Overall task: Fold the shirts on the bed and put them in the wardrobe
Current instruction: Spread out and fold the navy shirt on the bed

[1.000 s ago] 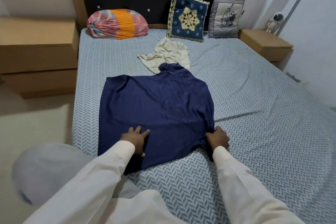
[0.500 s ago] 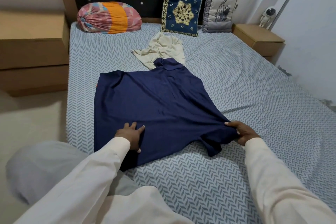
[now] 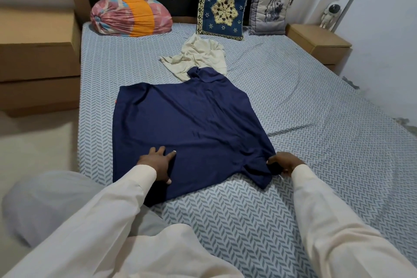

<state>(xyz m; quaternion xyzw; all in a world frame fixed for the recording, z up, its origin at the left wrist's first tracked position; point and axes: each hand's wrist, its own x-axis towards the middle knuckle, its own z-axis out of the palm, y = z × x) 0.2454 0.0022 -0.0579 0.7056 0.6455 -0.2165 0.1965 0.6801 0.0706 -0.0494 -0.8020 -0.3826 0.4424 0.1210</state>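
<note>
Navy shirt [image 3: 187, 128] lay spread flat on the bed [image 3: 316, 142], filling the centre of the frame, its far tip touching a crumpled cream shirt [image 3: 198, 56] at upper centre. The person's left hand [image 3: 158, 162] pressed on the cloth at lower centre-left, fingers straight and spread, gripping nothing. The right hand [image 3: 285, 162], at the garment's lower right corner, pinched the navy cloth between curled fingers and thumb. A short flap [image 3: 259, 176], apparently a sleeve, stuck out there toward the bottom of the frame.

From that pinch the whole body of the navy shirt lay to the left and upward in the frame. Its longer run went from the near edge up toward the cushions [image 3: 222, 7] at the top. The right hand was the nearer one to the loose flap, and the left hand sat well apart from it across the fabric.

Judged from this, the step in hand was an early fold of this garment. The pinched side would most likely have to travel leftward over the body, toward the pressing hand, which served as an anchor. The cream shirt lay unfolded and no wardrobe showed in the frame, so the task looked to be at an early stage.
</note>
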